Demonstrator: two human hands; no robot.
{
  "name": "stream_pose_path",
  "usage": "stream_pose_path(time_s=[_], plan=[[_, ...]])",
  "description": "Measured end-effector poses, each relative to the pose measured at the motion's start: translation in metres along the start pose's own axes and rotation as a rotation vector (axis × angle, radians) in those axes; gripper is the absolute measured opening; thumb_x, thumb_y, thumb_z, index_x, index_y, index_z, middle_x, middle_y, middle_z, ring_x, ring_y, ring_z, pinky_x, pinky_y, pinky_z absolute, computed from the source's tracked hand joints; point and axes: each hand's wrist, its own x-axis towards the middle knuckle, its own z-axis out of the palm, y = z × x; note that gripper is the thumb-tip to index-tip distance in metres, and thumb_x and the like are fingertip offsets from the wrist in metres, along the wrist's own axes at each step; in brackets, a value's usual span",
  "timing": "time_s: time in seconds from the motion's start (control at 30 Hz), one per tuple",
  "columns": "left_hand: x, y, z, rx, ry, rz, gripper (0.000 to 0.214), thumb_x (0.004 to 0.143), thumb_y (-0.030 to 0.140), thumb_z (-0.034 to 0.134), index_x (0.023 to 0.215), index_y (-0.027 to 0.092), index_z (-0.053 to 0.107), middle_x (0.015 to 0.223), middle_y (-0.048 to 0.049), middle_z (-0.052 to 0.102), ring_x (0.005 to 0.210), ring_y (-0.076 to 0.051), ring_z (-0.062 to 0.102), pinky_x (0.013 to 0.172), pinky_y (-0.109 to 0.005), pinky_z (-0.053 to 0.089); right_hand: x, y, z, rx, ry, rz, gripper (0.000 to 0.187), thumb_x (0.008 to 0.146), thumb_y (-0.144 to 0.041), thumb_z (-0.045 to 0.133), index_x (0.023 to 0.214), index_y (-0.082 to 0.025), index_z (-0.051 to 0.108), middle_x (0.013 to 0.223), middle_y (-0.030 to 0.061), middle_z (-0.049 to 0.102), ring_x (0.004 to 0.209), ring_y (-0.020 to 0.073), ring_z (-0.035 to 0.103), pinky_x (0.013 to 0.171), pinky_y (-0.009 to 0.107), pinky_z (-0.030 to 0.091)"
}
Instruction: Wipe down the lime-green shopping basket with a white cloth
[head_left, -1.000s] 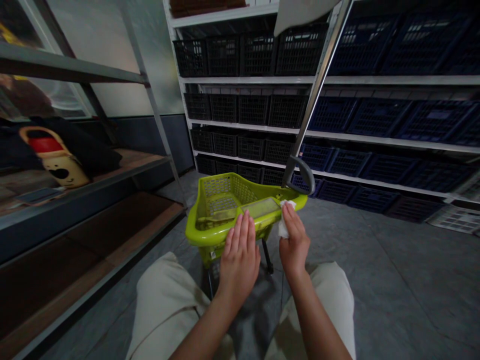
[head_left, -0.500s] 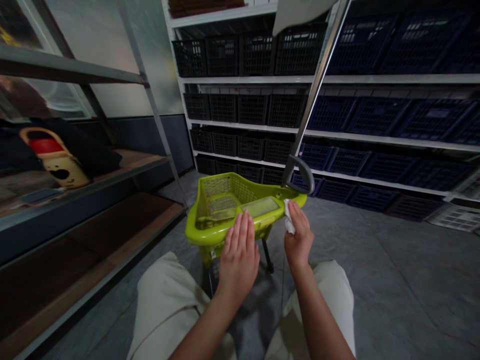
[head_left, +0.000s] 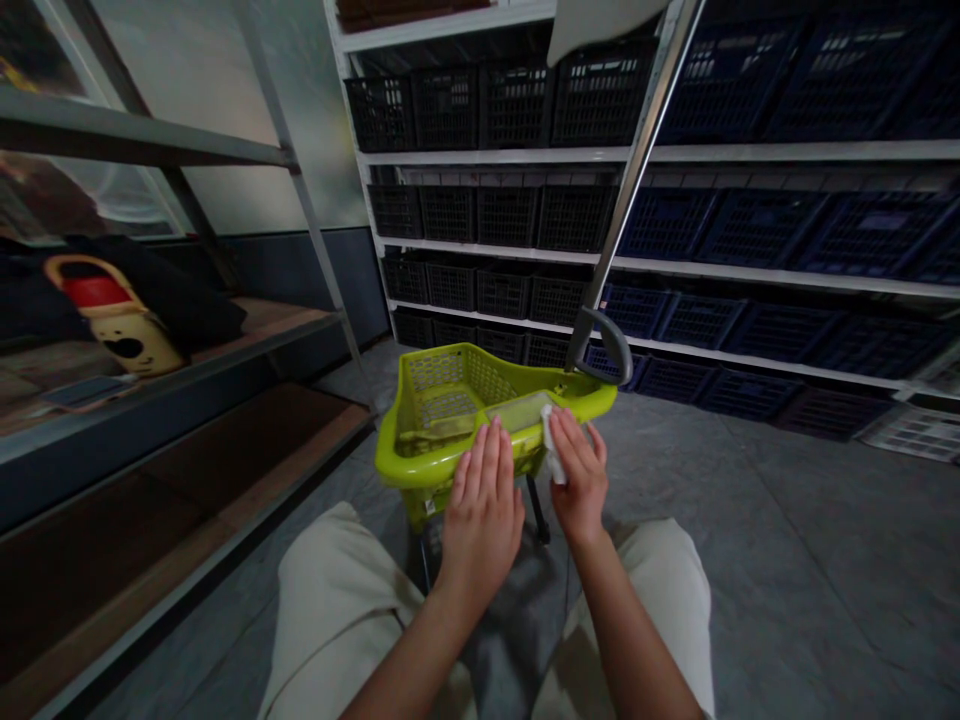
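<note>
A lime-green plastic basket point(head_left: 420, 440) stands on a small wheeled frame on the floor in front of my knees. My left hand point(head_left: 484, 505) lies flat with fingers stretched out against the basket's near rim. My right hand point(head_left: 576, 472) presses a small white cloth point(head_left: 551, 450) against the near rim, just right of the left hand. A metal pole point(head_left: 630, 180) with a grey curved handle point(head_left: 611, 345) rises from the basket's far right corner.
White shelves filled with black crates point(head_left: 487, 215) and blue crates point(head_left: 787, 230) line the back wall. On the left stands a metal rack point(head_left: 150, 400) holding a tan bag with a red top point(head_left: 116, 315). Grey tiled floor point(head_left: 810, 560) spreads to the right.
My right hand has slid the white cloth leftward along the basket's near rim, from the right corner toward my left hand. The left hand has barely moved.
</note>
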Motion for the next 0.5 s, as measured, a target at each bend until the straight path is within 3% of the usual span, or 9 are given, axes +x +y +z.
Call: stream_pose_path(time_s=[0.1,0.17,0.37,0.5], plan=[[0.003,0.002,-0.001,0.004,-0.002,-0.001,0.071,0.093,0.028,0.046,0.155,0.005,0.020,0.161,-0.0146,0.028,0.150,-0.026,0.026,0.122,-0.040,0.021,0.003,0.021,0.002,-0.071,0.109,0.150,0.073,0.078,0.000,0.036,0.147,-0.023,0.044,0.141,0.0092,0.059,0.135,0.0205,0.051,0.112,0.046,0.038],[0.004,0.004,0.001,0.002,0.004,-0.003,0.071,0.094,0.027,0.045,0.156,0.005,0.017,0.161,-0.0138,0.028,0.150,-0.025,0.026,0.122,-0.039,0.021,0.005,0.015,0.002,-0.074,0.112,0.188,0.076,0.075,0.001,0.035,0.147,-0.023,0.045,0.142,0.0091,0.058,0.136,0.0201,0.050,0.112,0.046,0.038],[0.007,0.004,0.011,0.018,0.047,0.028,0.074,0.092,0.018,0.040,0.157,0.007,0.006,0.162,-0.0126,0.025,0.150,-0.024,0.026,0.123,-0.038,0.019,0.003,-0.038,0.001,0.101,-0.123,-0.040,0.076,0.078,-0.004,0.039,0.152,-0.022,0.036,0.149,0.0085,0.050,0.141,0.0193,0.044,0.116,0.043,0.033],[0.009,0.001,0.013,-0.001,0.021,0.041,0.078,0.092,0.021,0.042,0.157,0.007,0.003,0.163,-0.0115,0.024,0.150,-0.022,0.024,0.122,-0.037,0.021,0.004,-0.009,0.001,0.020,-0.100,-0.045,0.072,0.081,-0.004,0.038,0.150,-0.025,0.039,0.146,0.0069,0.054,0.139,0.0202,0.046,0.118,0.046,0.027]])
